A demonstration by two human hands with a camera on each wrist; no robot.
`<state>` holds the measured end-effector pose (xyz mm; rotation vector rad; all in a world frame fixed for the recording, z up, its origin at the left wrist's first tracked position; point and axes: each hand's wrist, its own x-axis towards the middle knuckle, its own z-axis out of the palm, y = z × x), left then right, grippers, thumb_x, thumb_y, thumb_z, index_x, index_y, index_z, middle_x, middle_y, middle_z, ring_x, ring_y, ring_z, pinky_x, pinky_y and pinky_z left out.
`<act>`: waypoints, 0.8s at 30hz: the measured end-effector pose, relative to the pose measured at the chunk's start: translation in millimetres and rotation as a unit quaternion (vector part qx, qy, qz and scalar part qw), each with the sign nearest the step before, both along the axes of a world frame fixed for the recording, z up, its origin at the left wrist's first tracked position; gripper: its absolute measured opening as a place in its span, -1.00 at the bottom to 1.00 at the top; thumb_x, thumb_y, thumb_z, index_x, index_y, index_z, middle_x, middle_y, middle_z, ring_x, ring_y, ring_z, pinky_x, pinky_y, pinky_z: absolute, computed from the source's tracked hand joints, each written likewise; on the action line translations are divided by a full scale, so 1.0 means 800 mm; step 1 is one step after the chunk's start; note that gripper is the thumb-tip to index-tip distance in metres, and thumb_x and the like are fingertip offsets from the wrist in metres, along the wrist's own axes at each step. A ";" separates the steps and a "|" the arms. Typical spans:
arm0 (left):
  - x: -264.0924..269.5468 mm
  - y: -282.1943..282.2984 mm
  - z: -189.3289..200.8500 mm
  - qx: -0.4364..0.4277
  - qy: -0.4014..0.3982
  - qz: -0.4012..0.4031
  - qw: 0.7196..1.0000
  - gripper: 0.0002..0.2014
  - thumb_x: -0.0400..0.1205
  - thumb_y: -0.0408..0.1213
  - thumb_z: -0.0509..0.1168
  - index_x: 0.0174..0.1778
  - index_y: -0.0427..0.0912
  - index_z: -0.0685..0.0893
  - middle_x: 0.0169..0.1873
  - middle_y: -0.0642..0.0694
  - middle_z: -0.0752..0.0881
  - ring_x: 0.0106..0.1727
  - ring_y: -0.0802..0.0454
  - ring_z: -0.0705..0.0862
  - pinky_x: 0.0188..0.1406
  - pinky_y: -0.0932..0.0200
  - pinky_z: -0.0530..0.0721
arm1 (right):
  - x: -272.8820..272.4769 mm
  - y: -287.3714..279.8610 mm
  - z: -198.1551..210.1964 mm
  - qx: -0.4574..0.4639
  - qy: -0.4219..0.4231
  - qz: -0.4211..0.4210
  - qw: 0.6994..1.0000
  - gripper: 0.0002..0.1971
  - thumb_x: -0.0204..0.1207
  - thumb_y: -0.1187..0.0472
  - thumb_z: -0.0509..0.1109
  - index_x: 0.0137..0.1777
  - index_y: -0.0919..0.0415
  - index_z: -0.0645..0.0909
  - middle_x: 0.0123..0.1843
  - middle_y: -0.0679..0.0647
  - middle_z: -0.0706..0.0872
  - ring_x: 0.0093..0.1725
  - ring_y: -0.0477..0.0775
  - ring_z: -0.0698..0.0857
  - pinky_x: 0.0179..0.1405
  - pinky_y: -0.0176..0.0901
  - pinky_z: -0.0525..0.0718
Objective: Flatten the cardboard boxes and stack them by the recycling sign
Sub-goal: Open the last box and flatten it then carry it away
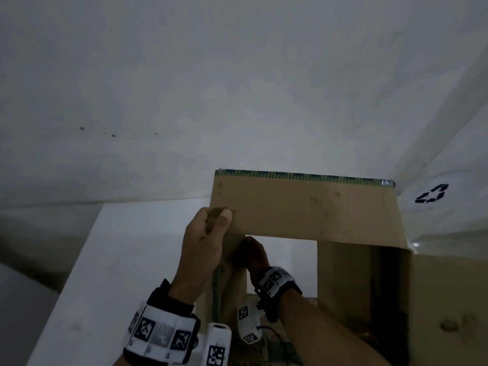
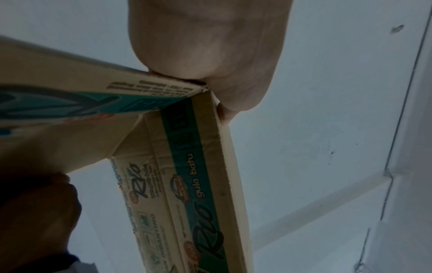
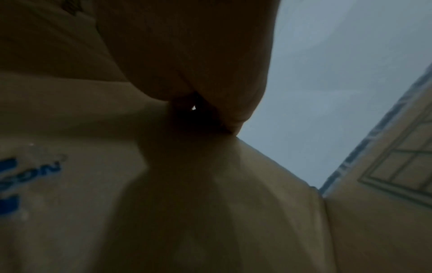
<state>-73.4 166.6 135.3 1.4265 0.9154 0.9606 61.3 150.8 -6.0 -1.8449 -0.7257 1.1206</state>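
Note:
A brown cardboard box (image 1: 311,207) is held up open in front of me, its long flap standing upright with a green printed strip along the top edge. My left hand (image 1: 220,216) pinches that flap's lower left corner, thumb on the near face. In the left wrist view the cardboard box (image 2: 194,166) shows its green band and printing, and the left hand (image 2: 205,86) grips the corner. My right hand (image 1: 244,253) reaches under the flap and holds the box's left side panel. The right wrist view is dark, with the right hand (image 3: 198,114) closed on cardboard. A recycling sign (image 1: 431,193) hangs on the right wall.
A white table (image 1: 118,260) lies below and left of the box. White walls (image 1: 237,88) stand close behind and to the right, meeting in a corner near the sign. The box's right side (image 1: 435,299) fills the lower right.

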 end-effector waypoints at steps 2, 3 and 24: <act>0.002 0.000 0.002 0.008 0.007 0.007 1.000 -0.82 0.68 -0.05 0.26 0.08 -0.02 0.66 0.00 0.06 0.74 0.07 0.10 0.70 0.01 0.10 0.72 | 0.000 0.003 0.001 0.008 -0.003 -0.003 1.000 -0.72 0.62 0.21 0.30 0.31 0.18 0.59 0.28 0.14 0.69 0.22 0.14 0.69 0.21 0.00 0.69; 0.003 0.002 0.002 0.011 0.013 0.010 1.000 -0.80 0.68 -0.02 0.26 0.09 -0.03 0.65 0.00 0.06 0.74 0.08 0.11 0.69 0.01 0.10 0.72 | 0.001 0.005 0.002 0.000 -0.014 -0.006 1.000 -0.66 0.61 0.18 0.32 0.37 0.18 0.54 0.29 0.12 0.67 0.25 0.17 0.66 0.23 0.01 0.67; 0.027 0.029 -0.030 -0.032 0.048 0.038 0.998 -0.80 0.66 -0.02 0.29 0.06 -0.03 0.67 -0.02 0.04 0.74 0.07 0.01 0.70 0.14 -0.15 0.72 | 0.079 -0.092 0.051 -0.188 -0.565 0.370 0.713 -0.63 0.39 0.44 0.32 0.22 0.27 0.49 0.33 0.30 0.44 0.35 0.33 0.38 0.22 0.29 0.49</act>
